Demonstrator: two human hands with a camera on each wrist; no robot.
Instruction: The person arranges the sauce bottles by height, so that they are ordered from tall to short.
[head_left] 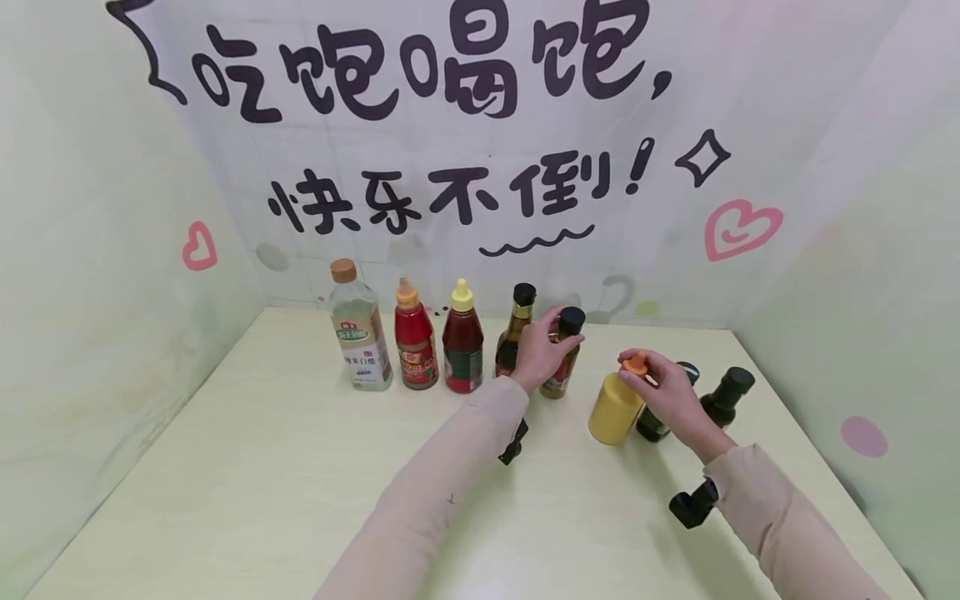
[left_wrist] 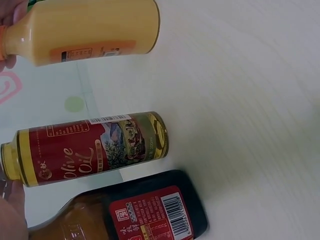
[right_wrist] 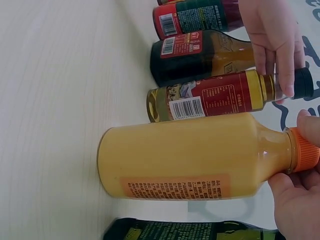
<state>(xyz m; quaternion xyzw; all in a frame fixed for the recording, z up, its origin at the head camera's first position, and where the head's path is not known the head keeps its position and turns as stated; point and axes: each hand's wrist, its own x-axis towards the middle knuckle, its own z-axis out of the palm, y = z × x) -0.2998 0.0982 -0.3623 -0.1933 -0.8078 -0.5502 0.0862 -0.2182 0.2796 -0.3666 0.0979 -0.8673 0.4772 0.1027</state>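
Note:
My left hand (head_left: pixel 538 357) grips the neck of an olive oil bottle (head_left: pixel 558 380) just below its black cap. Its red and gold label shows in the left wrist view, on the olive oil bottle (left_wrist: pixel 95 150). With thumb and fingers, my right hand (head_left: pixel 671 398) pinches the orange cap of a yellow squeeze bottle (head_left: pixel 613 410). In the right wrist view this squeeze bottle (right_wrist: pixel 185 156) stands beside the olive oil, with a narrow gap between them. A brown bottle with a black cap (head_left: pixel 512 340) is just left of my left hand, partly hidden by it.
Leftward in a row stand a dark red squeeze bottle (head_left: pixel 462 346), a red sauce bottle (head_left: pixel 415 346) and a clear white vinegar bottle (head_left: pixel 363 342). Two dark bottles, one green-capped (head_left: pixel 724 398), stand behind my right hand. A lettered backdrop (head_left: pixel 420 275) closes off the table's rear.

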